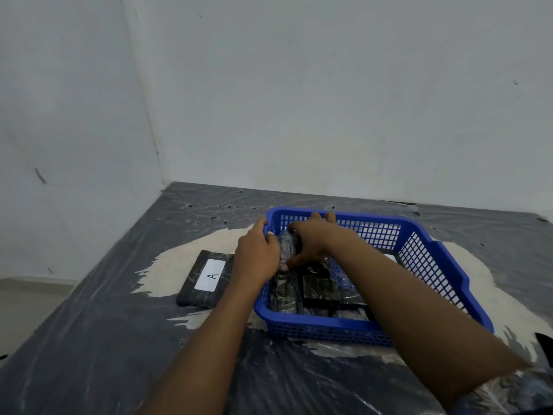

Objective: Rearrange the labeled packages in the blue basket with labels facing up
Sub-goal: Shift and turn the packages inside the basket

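A blue plastic basket [431, 259] stands on the covered table, right of centre. Several black plastic-wrapped packages [320, 290] lie inside it, showing no labels from here. Both hands reach into the basket's far left corner. My left hand [257, 256] grips the left side of a black wrapped package [288, 245] raised there. My right hand [314, 238] holds the same package from the right, fingers over the basket's far rim. Another black package with a white label "A" [206, 278] lies face up on the table, left of the basket.
The table is covered in dark plastic sheeting [119, 339] with worn pale patches. Grey walls meet in a corner behind it. The table's left edge drops to a pale floor [27, 298]. A dark object [544, 339] peeks in at the right edge.
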The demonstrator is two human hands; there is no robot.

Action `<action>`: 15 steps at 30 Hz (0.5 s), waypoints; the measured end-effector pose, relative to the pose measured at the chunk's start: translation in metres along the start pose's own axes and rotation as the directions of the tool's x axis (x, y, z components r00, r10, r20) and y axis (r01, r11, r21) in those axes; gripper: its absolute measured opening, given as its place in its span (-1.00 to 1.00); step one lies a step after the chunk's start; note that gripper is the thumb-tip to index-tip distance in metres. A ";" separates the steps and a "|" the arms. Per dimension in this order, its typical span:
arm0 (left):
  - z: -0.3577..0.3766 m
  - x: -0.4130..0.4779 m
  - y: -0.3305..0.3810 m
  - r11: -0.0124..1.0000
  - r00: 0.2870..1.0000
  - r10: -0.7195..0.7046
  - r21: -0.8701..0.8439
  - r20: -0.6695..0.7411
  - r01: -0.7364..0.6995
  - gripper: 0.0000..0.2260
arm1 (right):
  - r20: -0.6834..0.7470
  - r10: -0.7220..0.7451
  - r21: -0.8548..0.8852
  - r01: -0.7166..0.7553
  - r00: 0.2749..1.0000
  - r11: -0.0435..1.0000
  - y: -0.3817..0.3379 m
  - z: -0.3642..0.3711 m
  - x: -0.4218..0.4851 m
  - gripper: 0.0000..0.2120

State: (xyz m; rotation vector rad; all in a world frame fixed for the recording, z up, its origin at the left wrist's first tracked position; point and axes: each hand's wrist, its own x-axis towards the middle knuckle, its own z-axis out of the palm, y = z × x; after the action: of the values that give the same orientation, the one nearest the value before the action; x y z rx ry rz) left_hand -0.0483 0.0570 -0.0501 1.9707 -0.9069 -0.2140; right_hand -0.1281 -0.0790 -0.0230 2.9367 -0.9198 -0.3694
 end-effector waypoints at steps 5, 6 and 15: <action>0.000 0.000 0.001 1.000 1.000 -0.003 0.011 -0.003 0.003 -0.59 | -0.045 0.013 0.095 -0.009 0.999 0.995 0.000 0.004 0.000 0.07; 0.000 0.000 0.001 1.000 1.000 -0.003 0.011 -0.003 0.003 -0.59 | -0.079 0.012 0.121 -0.003 0.997 0.993 0.000 0.005 -0.001 0.07; -0.002 -0.001 0.000 0.998 0.999 -0.039 0.044 -0.011 0.040 -0.55 | -0.460 -0.063 0.589 0.357 0.886 0.725 0.017 -0.001 -0.039 -0.68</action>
State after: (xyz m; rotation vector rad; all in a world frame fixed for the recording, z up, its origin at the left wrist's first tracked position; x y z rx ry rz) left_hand -0.0483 0.0590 -0.0493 2.0300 -0.8730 -0.2077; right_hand -0.1687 -0.0707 -0.0113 3.5290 -0.7495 0.7340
